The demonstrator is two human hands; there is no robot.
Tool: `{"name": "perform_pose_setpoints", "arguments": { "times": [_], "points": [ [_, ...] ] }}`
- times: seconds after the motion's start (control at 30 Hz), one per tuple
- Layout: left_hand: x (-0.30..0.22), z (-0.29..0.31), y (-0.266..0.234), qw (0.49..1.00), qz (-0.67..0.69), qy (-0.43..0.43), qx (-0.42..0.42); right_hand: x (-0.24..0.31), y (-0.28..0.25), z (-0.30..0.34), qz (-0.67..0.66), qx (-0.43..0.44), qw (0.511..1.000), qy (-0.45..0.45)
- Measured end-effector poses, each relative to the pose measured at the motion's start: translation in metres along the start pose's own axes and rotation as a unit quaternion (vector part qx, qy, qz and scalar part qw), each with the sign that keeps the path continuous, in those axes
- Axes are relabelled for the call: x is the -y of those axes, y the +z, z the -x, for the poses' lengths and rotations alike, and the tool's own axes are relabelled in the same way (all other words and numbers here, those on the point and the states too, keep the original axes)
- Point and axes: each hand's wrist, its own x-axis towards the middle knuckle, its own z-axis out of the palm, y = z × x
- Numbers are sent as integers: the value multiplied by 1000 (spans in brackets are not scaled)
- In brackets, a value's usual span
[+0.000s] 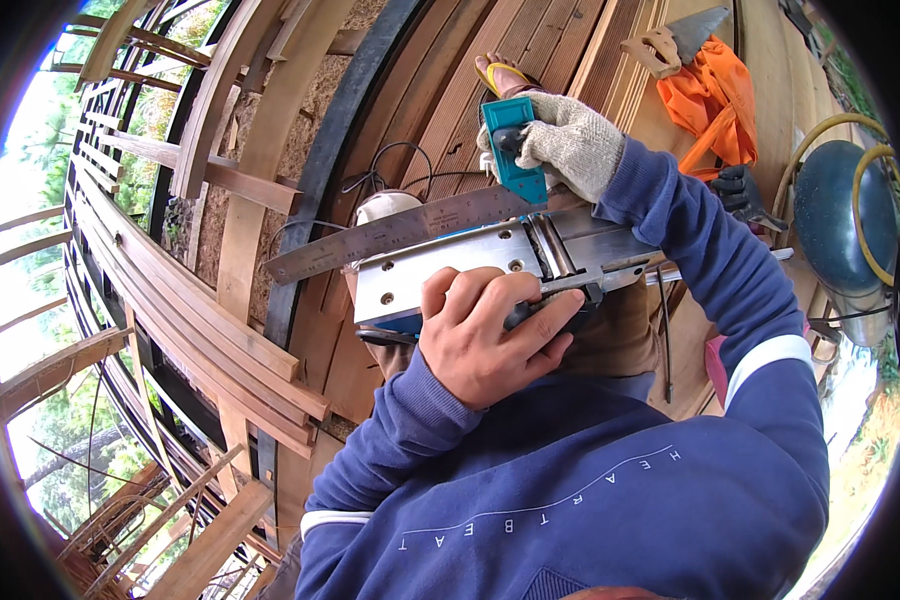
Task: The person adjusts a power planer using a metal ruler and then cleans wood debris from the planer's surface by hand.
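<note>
An electric planer (440, 262) lies in front of my body with its shiny flat sole up. Its cutter slot (555, 247) shows near the middle. My bare left hand (490, 325) grips the planer's near side, fingers curled over the edge and thumb by a dark part. In a knitted glove, my right hand (575, 145) is closed round the teal handle of a try square (515, 120). The square's marked steel blade (400, 236) reaches left across the planer's far edge; whether it touches the sole I cannot tell. My right fingertips are partly hidden behind the handle.
A handsaw (692, 32) and an orange cloth (715, 100) lie on boards at the far right. Beyond my right arm stands a dark green rounded object (842, 215) with a yellow hose. Timber boards (195, 290) are stacked left. A sandalled foot (505, 78) and black cord (427, 165) lie beyond the planer.
</note>
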Motion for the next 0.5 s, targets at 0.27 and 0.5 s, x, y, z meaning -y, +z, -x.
{"name": "perform_pose_setpoints", "arguments": {
  "times": [0.27,0.5],
  "points": [
    [0,0,0,1000,-6,2,2,-3,-2,1,-17,10,1000,-6],
    [1,0,0,1000,-2,7,2,-2,0,2,-19,-2,1000,8]
  ]
}}
